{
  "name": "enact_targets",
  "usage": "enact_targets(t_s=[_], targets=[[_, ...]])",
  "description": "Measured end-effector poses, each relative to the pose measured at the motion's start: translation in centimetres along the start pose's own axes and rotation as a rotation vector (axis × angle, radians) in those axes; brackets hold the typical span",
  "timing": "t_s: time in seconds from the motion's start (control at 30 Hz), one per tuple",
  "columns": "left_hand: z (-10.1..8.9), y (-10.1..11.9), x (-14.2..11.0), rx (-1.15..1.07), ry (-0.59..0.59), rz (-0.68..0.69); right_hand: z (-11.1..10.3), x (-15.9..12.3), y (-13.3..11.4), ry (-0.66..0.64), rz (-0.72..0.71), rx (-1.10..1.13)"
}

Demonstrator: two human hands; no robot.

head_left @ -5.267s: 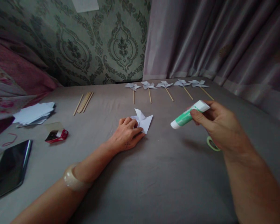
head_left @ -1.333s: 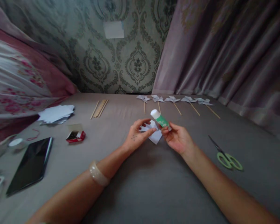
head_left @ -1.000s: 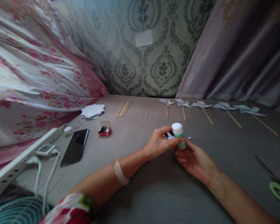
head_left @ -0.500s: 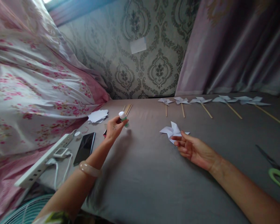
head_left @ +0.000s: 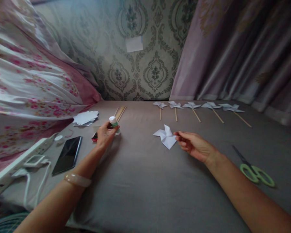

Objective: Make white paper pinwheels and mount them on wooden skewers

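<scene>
My left hand [head_left: 106, 133] is closed around a small white-capped bottle [head_left: 113, 121] with a green label, which is upright at the table surface. Whether its base fully rests there I cannot tell. Beside that hand is a small dark red-edged item [head_left: 94, 137], partly hidden by it. At the middle, my right hand [head_left: 192, 144] pinches the right blade of a folded white paper pinwheel [head_left: 167, 137] that has no stick. Just behind the left hand lie several thin wooden sticks [head_left: 121, 113].
Several pinwheels on sticks [head_left: 192, 106] line the back right. Green-handled scissors [head_left: 254, 171] lie right of my right forearm. On the left are a paper stack [head_left: 86, 118], a phone [head_left: 67, 155], a white round cap [head_left: 59, 139] and a power strip [head_left: 5, 181] with cables.
The view has turned right, bringing the scissors fully into sight. My right hand has gone from hovering over the pinwheel to pinching its right blade. The left hand still holds the bottle, now lower.
</scene>
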State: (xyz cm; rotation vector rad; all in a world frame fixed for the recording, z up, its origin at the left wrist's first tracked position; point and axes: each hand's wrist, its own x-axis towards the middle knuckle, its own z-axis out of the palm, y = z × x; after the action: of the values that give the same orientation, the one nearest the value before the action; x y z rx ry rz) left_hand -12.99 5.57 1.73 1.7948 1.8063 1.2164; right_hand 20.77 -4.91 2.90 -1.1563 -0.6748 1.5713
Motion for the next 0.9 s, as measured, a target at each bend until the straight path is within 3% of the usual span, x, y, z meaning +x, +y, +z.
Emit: enact_targets(t_s=[0.13, 0.23, 0.33, 0.4, 0.5, 0.57, 0.63, 0.73, 0.9], targets=[[-0.2, 0.3, -0.7, 0.081, -0.003, -0.054, -0.9, 0.4, -0.1, 0.124, -0.27, -0.434], [-0.8, 1.4, -3.0, 0.256, 0.005, -0.1, -2.0, 0.9, 1.0, 0.202, -0.532, -0.869], [-0.8, 3.1, -5.7, 0.266, -0.051, 0.056, -3.0, 1.4, 2.3, 0.201, -0.737, -1.185], [0.0, 4.5, -7.0, 0.21, -0.188, 0.246, -3.4, 1.7, 2.9, 0.184, -0.828, -1.313], [2.6, 6.6, -7.7, 0.123, -0.506, 0.551, -3.6, 2.1, 3.5, 0.177, -0.844, -1.429], [5.0, 7.8, -7.5, 0.091, -0.61, 0.672, -3.5, 2.0, 3.7, 0.164, -0.817, -1.485], [7.5, 8.9, -7.1, 0.085, -0.629, 0.708, -3.4, 1.8, 3.8, 0.153, -0.789, -1.532], [10.5, 9.8, -6.8, 0.136, -0.577, 0.607, -3.1, 1.3, 3.8, 0.151, -0.761, -1.574], [12.0, 9.5, -7.0, 0.093, -0.552, 0.577, -3.0, 0.1, 3.8, 0.131, -0.743, -1.585]])
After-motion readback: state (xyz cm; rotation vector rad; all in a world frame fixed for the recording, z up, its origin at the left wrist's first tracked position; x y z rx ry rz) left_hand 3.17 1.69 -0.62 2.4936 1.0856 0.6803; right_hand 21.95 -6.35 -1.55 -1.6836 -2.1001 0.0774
